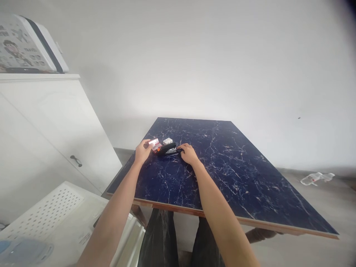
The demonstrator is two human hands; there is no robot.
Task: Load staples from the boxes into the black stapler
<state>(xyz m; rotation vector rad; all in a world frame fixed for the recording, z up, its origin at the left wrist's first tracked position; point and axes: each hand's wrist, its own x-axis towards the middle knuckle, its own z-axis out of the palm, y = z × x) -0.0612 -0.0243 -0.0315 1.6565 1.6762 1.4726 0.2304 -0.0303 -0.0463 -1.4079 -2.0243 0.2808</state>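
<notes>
Packet [154, 144] in left hand [142, 151] (blue tabletop [236, 174] beneath)

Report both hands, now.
Left hand: holding a small red-and-white rectangular packet.
Right hand: touching a black elongated object; whether gripping cannot be told.

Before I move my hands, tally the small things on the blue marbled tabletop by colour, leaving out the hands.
Red and white: 1, a small packet
White: 1, a small box
Black: 1, what looks like a stapler, partly hidden
Total: 3
</notes>
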